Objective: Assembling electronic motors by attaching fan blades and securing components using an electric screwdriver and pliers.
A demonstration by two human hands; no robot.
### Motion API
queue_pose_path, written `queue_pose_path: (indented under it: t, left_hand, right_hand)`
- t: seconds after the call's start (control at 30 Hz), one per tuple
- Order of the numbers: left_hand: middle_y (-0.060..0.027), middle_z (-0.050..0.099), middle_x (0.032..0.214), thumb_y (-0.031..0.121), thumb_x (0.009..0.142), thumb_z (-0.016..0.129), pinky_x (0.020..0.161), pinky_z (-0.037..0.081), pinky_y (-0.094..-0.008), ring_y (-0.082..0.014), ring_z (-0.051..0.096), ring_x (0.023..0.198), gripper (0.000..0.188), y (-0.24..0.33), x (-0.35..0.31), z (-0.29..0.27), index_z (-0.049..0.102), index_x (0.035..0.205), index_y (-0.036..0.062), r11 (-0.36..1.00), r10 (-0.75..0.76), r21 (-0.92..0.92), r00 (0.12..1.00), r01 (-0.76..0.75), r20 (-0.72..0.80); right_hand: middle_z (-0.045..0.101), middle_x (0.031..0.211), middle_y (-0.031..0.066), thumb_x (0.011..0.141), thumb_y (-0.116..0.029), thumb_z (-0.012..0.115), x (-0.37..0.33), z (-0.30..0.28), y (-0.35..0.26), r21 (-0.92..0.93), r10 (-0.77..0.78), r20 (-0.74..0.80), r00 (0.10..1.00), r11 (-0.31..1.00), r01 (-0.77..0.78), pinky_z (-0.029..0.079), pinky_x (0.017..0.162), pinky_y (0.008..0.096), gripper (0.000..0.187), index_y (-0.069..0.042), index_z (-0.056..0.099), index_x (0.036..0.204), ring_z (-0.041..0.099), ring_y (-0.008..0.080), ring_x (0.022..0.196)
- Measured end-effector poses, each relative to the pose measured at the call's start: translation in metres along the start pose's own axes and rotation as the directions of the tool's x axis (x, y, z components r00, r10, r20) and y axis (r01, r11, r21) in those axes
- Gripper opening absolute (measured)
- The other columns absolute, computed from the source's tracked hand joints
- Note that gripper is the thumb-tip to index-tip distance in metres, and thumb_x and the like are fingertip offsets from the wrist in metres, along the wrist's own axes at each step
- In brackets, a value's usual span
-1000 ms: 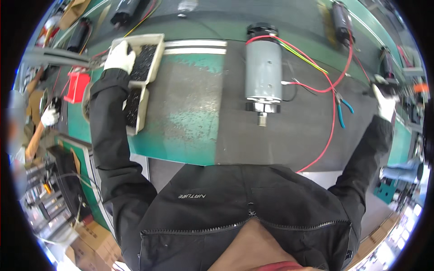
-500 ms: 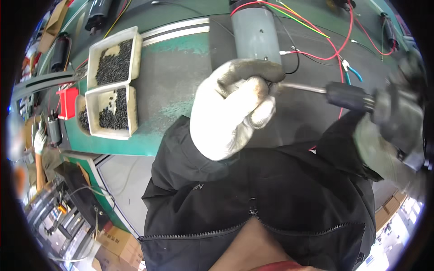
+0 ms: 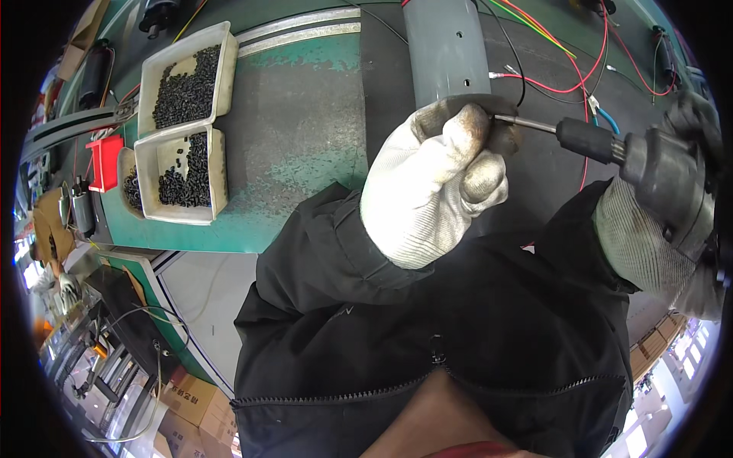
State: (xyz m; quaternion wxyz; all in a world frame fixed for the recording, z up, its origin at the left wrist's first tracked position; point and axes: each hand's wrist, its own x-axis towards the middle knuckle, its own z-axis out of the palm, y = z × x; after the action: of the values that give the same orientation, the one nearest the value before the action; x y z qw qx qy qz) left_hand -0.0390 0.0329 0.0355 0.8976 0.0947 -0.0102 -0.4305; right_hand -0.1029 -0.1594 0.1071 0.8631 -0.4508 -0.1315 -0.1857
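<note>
My left hand (image 3: 435, 191), in a white glove with dirty fingertips, is closed by the near end of a grey metal cylinder (image 3: 448, 53). Its thumb and fingers pinch together at the tip of a driver bit; what lies between them is too small and hidden to make out. My right hand (image 3: 649, 244), gloved too, is wrapped round a dark power screwdriver (image 3: 664, 172). The screwdriver lies level, its bit pointing left to my left fingertips. Two small holes show in the cylinder's side.
Left on the green worktop (image 3: 294, 69) stand two white bins (image 3: 221, 76) of small black parts, near a red bin (image 3: 107, 162). Red, black and yellow-green wires (image 3: 569, 82) run behind the screwdriver. Another person's gloved hand (image 3: 70, 288) shows at far left.
My left hand has shifted to the right in the picture. The screwdriver and right hand, blurred before, are sharper now, and the bit tip still meets the left fingers.
</note>
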Motion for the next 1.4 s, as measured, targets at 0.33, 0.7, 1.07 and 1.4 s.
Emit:
queue_pose_path:
  t: [0.33,0.7,1.07,1.4]
  left_hand:
    - [-0.0082,0.059,0.084,0.026,0.092,0.059,0.049,0.034,-0.0215,-0.0054,0.036,0.046,0.031,-0.016,-0.019,-0.010,0.056,0.103,-0.0024,0.927,0.039,0.366,0.947,0.085,-0.320]
    - [-0.0015,0.049,0.068,0.032,0.096,0.050,0.047,0.030,-0.0197,-0.0039,0.034,0.043,0.027,-0.025,-0.029,-0.019,0.052,0.093,0.0052,0.934,-0.145,0.238,0.890,0.268,-0.432]
    - [-0.0092,0.059,0.100,0.026,0.093,0.056,0.052,0.039,-0.0224,-0.0088,0.050,0.060,0.026,-0.033,-0.022,-0.038,0.049,0.107,0.0053,0.945,-0.071,0.233,0.837,0.231,-0.542]
    - [-0.0163,0.058,0.104,0.037,0.099,0.042,0.053,0.040,-0.0210,-0.0110,0.050,0.066,0.041,-0.038,-0.014,-0.066,0.047,0.121,0.0038,0.983,-0.181,-0.094,0.914,0.158,-0.362]
  right_hand:
    - [0.046,0.093,-0.0042,0.080,-0.017,0.065,-0.004,0.002,0.020,0.024,0.103,-0.008,0.995,0.994,-0.103,0.048,0.071,0.0348,0.027,-0.015,0.047,0.100,0.044,0.0126,0.084]
    - [0.040,0.089,-0.0057,0.076,-0.016,0.069,-0.016,-0.003,0.030,0.094,0.097,-0.004,0.995,0.991,-0.097,0.040,0.072,0.0294,0.030,-0.017,0.046,0.095,0.038,0.0109,0.086]
    - [0.038,0.095,0.0018,0.076,-0.019,0.066,-0.007,-0.020,0.031,0.140,-0.046,-0.031,0.998,0.989,0.049,0.044,0.071,0.0432,0.033,-0.010,0.046,0.100,0.036,0.0185,0.091]
    - [0.039,0.095,0.0018,0.075,-0.020,0.066,0.006,-0.033,0.025,0.057,0.092,-0.027,0.995,0.994,-0.090,0.044,0.072,0.0441,0.034,-0.008,0.047,0.100,0.036,0.0193,0.091]
